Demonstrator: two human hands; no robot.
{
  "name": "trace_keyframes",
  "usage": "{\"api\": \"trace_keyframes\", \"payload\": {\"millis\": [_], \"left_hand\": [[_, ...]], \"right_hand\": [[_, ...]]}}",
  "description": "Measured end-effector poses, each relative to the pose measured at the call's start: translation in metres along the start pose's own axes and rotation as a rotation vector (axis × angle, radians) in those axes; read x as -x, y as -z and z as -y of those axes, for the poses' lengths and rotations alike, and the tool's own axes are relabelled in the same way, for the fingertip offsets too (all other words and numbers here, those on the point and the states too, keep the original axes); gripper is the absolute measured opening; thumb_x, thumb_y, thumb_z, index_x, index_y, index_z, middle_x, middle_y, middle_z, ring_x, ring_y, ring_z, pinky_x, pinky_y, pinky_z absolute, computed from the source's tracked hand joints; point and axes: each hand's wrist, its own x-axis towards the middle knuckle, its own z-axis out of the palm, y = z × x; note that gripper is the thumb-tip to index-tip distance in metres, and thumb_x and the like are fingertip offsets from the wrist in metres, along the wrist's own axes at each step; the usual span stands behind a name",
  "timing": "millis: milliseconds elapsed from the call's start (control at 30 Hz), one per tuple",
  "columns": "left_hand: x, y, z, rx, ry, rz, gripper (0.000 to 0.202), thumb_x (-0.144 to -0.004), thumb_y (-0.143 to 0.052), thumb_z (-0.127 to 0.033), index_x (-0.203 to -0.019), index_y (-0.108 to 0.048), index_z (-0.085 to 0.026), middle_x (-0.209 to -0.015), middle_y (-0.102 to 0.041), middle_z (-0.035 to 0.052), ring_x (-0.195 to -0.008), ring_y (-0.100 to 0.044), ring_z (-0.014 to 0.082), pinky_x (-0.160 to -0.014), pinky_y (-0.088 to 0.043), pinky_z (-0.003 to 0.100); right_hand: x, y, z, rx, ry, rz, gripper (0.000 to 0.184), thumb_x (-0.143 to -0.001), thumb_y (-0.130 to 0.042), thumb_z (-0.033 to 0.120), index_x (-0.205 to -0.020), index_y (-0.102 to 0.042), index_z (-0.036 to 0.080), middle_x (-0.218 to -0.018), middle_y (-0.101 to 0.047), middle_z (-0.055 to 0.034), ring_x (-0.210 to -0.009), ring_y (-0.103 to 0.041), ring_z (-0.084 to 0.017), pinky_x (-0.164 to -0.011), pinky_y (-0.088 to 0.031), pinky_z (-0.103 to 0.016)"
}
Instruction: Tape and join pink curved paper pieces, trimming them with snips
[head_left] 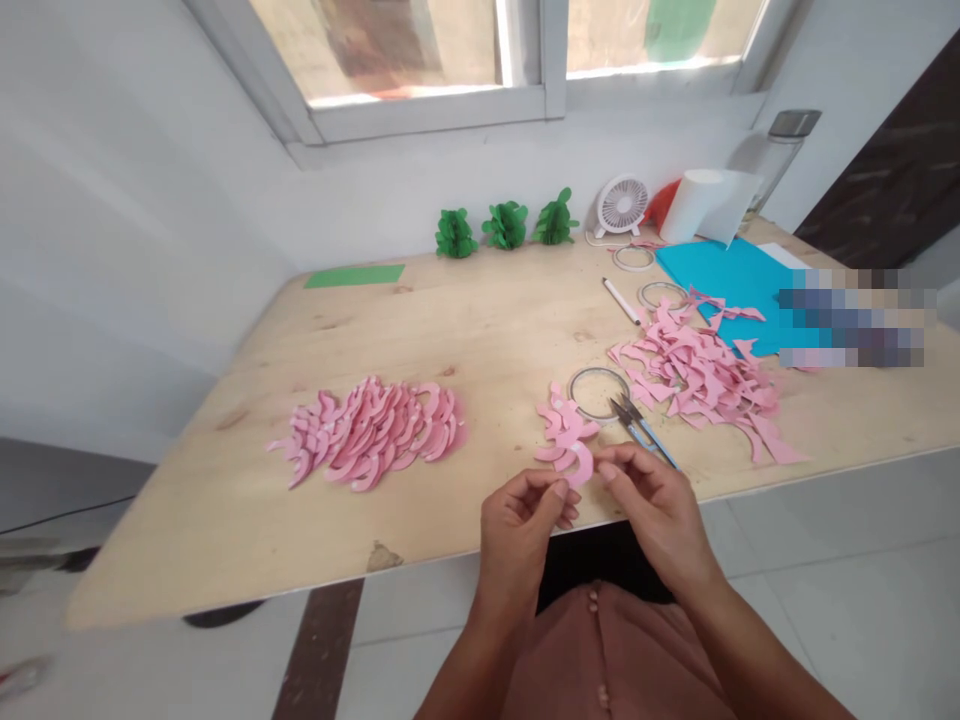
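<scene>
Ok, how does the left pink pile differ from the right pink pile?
The left pile is mostly smooth curved pieces; the right pile is jagged scraps. The left pile overlaps fairly neatly, while the right pile is a loose jumble. Both are pink and lie on the table.

The person wears a dusty brown-pink top (555,660) with a seam (600,648) down the front. Small, round, pale buttons (593,596) sit along it in close pairs. Left hand (517,515) and right hand (656,500) are bare.

curved pc (583,468): pnk | scraps (697,365): pnk | sheets (727,280): blu | strip (355,276): lt grn | clumps (506,228): dk grn
</scene>
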Motion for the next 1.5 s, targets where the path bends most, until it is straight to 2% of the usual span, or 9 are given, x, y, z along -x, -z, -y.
{"api": "trace_keyframes", "payload": {"millis": [167, 367, 500, 700, 833, 967, 1200, 1367, 1500], "left_hand": [[-0.004, 0.003, -0.003, 0.013, -0.039, -0.062, 0.010, -0.071, -0.070, -0.024, -0.071, -0.068, -0.014, -0.062, -0.068, 0.0027, -0.052, -0.056, 0.0104, -0.054, -0.047, 0.022], [-0.012, 0.012, -0.001, 0.003, -0.089, -0.088, 0.010, -0.071, -0.070, -0.024, -0.071, -0.068, -0.014, -0.062, -0.068, 0.0032, -0.052, -0.056, 0.0111, -0.054, -0.047, 0.023], [-0.015, 0.017, 0.000, -0.014, -0.096, -0.111, 0.009, -0.071, -0.069, -0.023, -0.070, -0.068, -0.014, -0.062, -0.068, 0.0032, -0.052, -0.056, 0.0110, -0.055, -0.048, 0.023], [-0.014, 0.015, -0.004, 0.023, -0.073, -0.129, 0.007, -0.071, -0.069, -0.021, -0.070, -0.067, -0.014, -0.061, -0.068, 0.0024, -0.053, -0.056, 0.0103, -0.054, -0.046, 0.021], [-0.016, 0.017, -0.009, -0.020, -0.064, -0.139, 0.007, -0.070, -0.069, -0.021, -0.070, -0.068, -0.014, -0.062, -0.068, 0.0023, -0.052, -0.055, 0.0102, -0.053, -0.044, 0.021], [-0.020, 0.024, -0.012, -0.104, -0.104, -0.202, 0.008, -0.069, -0.069, -0.023, -0.070, -0.069, -0.014, -0.061, -0.067, 0.0012, -0.052, -0.054, 0.0102, -0.051, -0.042, 0.020], [-0.023, 0.030, -0.008, -0.366, -0.228, -0.277, 0.014, -0.070, -0.066, -0.028, -0.066, -0.069, -0.015, -0.056, -0.062, -0.0009, -0.055, -0.055, 0.0126, -0.056, -0.043, 0.023], [-0.025, 0.035, -0.006, -0.615, -0.255, -0.216, 0.019, -0.074, -0.060, -0.031, -0.064, -0.068, -0.016, -0.052, -0.057, -0.0026, -0.050, -0.051, 0.0123, -0.051, -0.038, 0.023], [-0.027, 0.036, -0.010, -0.939, -0.283, -0.151, 0.021, -0.079, -0.054, -0.028, -0.067, -0.068, -0.017, -0.053, -0.060, -0.0019, -0.051, -0.054, 0.0132, -0.054, -0.037, 0.024]], "right_hand": [[-0.014, 0.031, -0.017, 0.477, 0.214, -0.222, 0.019, -0.085, -0.054, 0.035, -0.096, -0.062, 0.022, -0.088, -0.064, -0.0062, -0.076, -0.058, -0.021, -0.069, -0.046, -0.034], [-0.026, 0.047, -0.037, 0.909, 0.385, -0.211, 0.027, -0.084, -0.054, 0.034, -0.107, -0.059, 0.020, -0.099, -0.065, -0.0107, -0.091, -0.057, -0.029, -0.078, -0.045, -0.041], [-0.028, 0.047, -0.042, 0.991, 0.408, -0.234, 0.024, -0.085, -0.051, 0.029, -0.104, -0.060, 0.018, -0.093, -0.066, -0.0108, -0.085, -0.059, -0.028, -0.074, -0.046, -0.040], [-0.031, 0.052, -0.046, 0.800, 0.280, -0.250, 0.027, -0.082, -0.054, 0.031, -0.106, -0.061, 0.020, -0.093, -0.067, -0.0093, -0.080, -0.060, -0.024, -0.074, -0.048, -0.039], [-0.030, 0.054, -0.043, 0.548, 0.140, -0.251, 0.033, -0.082, -0.056, 0.035, -0.111, -0.060, 0.020, -0.092, -0.065, -0.0079, -0.078, -0.058, -0.021, -0.073, -0.049, -0.037], [-0.029, 0.054, -0.034, 0.299, 0.034, -0.250, 0.038, -0.079, -0.060, 0.038, -0.111, -0.060, 0.018, -0.090, -0.063, -0.0066, -0.074, -0.057, -0.018, -0.067, -0.049, -0.033], [-0.030, 0.049, -0.028, -0.048, -0.080, -0.235, 0.038, -0.073, -0.069, 0.037, -0.108, -0.062, 0.022, -0.087, -0.063, -0.0036, -0.078, -0.060, -0.018, -0.068, -0.050, -0.030], [-0.030, 0.050, -0.027, -0.123, -0.121, -0.247, 0.039, -0.071, -0.072, 0.036, -0.107, -0.064, 0.023, -0.084, -0.063, -0.0021, -0.077, -0.060, -0.017, -0.066, -0.050, -0.028], [-0.029, 0.050, -0.027, -0.133, -0.137, -0.248, 0.039, -0.071, -0.072, 0.034, -0.107, -0.064, 0.024, -0.085, -0.062, -0.0019, -0.076, -0.058, -0.015, -0.058, -0.048, -0.024]]}}
